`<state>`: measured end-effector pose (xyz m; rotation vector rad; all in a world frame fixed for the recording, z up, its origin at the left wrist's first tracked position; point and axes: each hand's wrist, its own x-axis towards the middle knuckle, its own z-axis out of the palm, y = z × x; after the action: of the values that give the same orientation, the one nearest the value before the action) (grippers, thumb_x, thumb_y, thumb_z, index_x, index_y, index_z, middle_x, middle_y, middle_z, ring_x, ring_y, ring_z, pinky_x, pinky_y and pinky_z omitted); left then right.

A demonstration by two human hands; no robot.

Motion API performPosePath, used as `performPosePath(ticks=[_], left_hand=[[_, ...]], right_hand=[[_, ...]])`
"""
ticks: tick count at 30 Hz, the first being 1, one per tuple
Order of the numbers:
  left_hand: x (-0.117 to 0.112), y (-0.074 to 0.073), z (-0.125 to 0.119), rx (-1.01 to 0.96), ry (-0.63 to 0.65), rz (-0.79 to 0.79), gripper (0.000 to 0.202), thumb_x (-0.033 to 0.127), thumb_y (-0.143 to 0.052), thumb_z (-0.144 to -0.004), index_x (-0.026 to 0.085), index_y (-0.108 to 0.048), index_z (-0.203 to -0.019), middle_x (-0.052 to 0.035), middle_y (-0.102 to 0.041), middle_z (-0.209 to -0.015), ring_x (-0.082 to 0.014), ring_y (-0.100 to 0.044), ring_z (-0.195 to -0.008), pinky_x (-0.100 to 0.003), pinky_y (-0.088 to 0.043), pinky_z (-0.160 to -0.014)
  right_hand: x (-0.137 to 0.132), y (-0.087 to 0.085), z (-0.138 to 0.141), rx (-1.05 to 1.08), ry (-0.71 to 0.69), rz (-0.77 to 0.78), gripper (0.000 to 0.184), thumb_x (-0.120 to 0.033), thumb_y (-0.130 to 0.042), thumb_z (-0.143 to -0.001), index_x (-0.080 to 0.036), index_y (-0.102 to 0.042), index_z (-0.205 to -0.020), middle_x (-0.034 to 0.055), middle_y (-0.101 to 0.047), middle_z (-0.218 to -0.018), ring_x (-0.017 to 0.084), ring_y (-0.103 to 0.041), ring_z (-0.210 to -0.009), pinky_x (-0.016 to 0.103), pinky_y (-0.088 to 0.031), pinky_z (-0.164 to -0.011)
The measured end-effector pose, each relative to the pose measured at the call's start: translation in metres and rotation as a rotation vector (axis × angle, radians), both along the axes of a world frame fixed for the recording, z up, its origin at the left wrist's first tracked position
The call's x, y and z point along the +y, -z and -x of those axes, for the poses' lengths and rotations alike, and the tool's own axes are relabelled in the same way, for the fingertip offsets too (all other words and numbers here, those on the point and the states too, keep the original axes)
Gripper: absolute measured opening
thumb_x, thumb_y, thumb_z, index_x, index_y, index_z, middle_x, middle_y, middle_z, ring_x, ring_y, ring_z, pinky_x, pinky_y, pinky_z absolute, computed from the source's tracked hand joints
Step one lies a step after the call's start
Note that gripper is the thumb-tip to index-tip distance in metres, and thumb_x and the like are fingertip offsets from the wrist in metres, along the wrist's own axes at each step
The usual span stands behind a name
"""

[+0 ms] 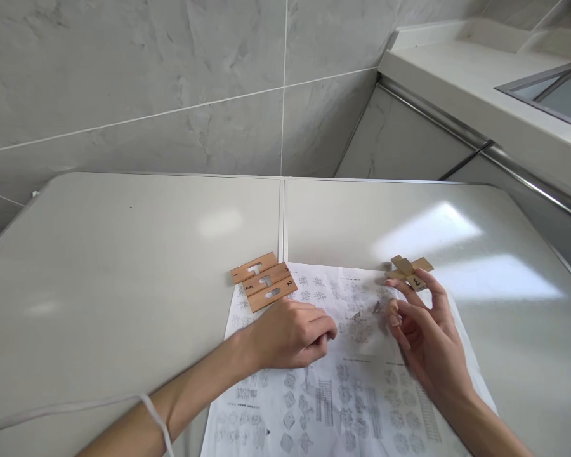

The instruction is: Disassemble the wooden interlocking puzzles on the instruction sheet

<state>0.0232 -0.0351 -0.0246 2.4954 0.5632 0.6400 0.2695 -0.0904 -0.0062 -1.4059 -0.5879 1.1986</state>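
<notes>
My left hand [292,333] rests on a printed paper sheet [333,406], its fingers curled inward; whatever they may hold is hidden. Just beyond it lie three flat wooden slats [265,281] side by side, each with a cut-out slot and handwritten marks. They overlap the sheet's far left corner. At the sheet's far right corner is a small cross-shaped wooden puzzle [409,270] of interlocked pieces, one marked 3. Two fingertips of my right hand [428,336] press on either side of that marked piece, while the other fingers curl toward the palm.
The sheet covers the near middle of a white table [124,266] with a seam down its centre. A white cord [66,406] crosses my left forearm. Grey tiled wall [171,82] stands behind, and a white counter [457,70] with a metal-framed opening is at right.
</notes>
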Motion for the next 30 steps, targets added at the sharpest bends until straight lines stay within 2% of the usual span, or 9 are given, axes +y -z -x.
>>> performPosePath(ticks=[4,11,16,19,24,27,30], left_hand=[[0.000,0.000,0.000,0.020,-0.002,0.008,0.019,0.004,-0.054,-0.089,0.019,-0.065,-0.091,0.0033,-0.072,-0.074,-0.0122,-0.065,-0.061,-0.027,-0.048,-0.055],[0.000,-0.001,-0.001,-0.025,-0.005,0.007,0.019,0.004,-0.052,-0.089,0.019,-0.065,-0.090,0.0028,-0.072,-0.073,-0.0128,-0.064,-0.060,-0.027,-0.045,-0.055],[0.000,-0.001,-0.001,-0.026,-0.016,0.031,0.020,0.004,-0.053,-0.088,0.019,-0.066,-0.093,0.0014,-0.073,-0.074,-0.0139,-0.066,-0.062,-0.026,-0.045,-0.057],[0.000,-0.002,0.000,-0.017,-0.053,0.094,0.019,0.008,-0.055,-0.090,0.019,-0.066,-0.101,0.0034,-0.070,-0.070,-0.0132,-0.063,-0.058,-0.025,-0.043,-0.054],[-0.001,-0.008,0.004,-0.022,-0.117,0.408,0.028,0.028,-0.065,-0.100,0.021,-0.051,-0.123,0.0098,-0.062,-0.067,-0.0106,-0.056,-0.052,-0.021,-0.042,-0.052],[0.000,-0.010,0.006,-0.054,-0.124,0.543,0.054,0.050,-0.074,-0.098,0.022,-0.044,-0.132,0.0111,-0.059,-0.068,-0.0103,-0.054,-0.052,-0.020,-0.039,-0.050],[0.003,-0.009,0.007,-0.071,-0.085,0.559,0.076,0.063,-0.078,-0.091,0.022,-0.044,-0.144,0.0089,-0.063,-0.073,-0.0094,-0.052,-0.051,-0.021,-0.038,-0.049]], right_hand=[[0.003,-0.001,-0.002,0.020,0.003,0.007,0.045,-0.030,-0.079,-0.091,-0.039,-0.063,-0.131,0.0061,-0.066,-0.127,0.010,-0.054,-0.061,0.020,-0.042,-0.040],[-0.001,0.005,0.001,-0.072,-0.148,-0.081,0.011,-0.034,-0.070,-0.101,-0.031,-0.063,-0.109,0.0027,-0.066,-0.110,0.008,-0.047,-0.053,0.022,-0.039,-0.042],[-0.014,0.016,-0.001,-0.191,-0.300,-0.140,0.009,-0.036,-0.066,-0.106,-0.028,-0.063,-0.102,0.0005,-0.063,-0.084,0.012,-0.046,-0.053,0.023,-0.035,-0.044],[-0.019,0.021,-0.004,-0.215,-0.423,-0.232,0.012,-0.037,-0.066,-0.106,-0.027,-0.067,-0.100,0.0021,-0.064,-0.080,0.016,-0.051,-0.059,0.027,-0.039,-0.050],[-0.022,0.023,-0.008,-0.073,-0.579,-0.307,0.024,-0.042,-0.060,-0.109,-0.027,-0.070,-0.093,0.0041,-0.069,-0.080,0.019,-0.056,-0.064,0.032,-0.045,-0.060],[-0.022,0.019,-0.008,0.009,-0.674,-0.322,0.033,-0.047,-0.056,-0.110,-0.026,-0.067,-0.087,0.0031,-0.066,-0.073,0.020,-0.057,-0.063,0.033,-0.044,-0.061],[-0.020,0.013,-0.004,-0.005,-0.784,-0.352,0.034,-0.047,-0.055,-0.111,-0.025,-0.064,-0.086,0.0019,-0.066,-0.073,0.020,-0.061,-0.069,0.031,-0.046,-0.064]])
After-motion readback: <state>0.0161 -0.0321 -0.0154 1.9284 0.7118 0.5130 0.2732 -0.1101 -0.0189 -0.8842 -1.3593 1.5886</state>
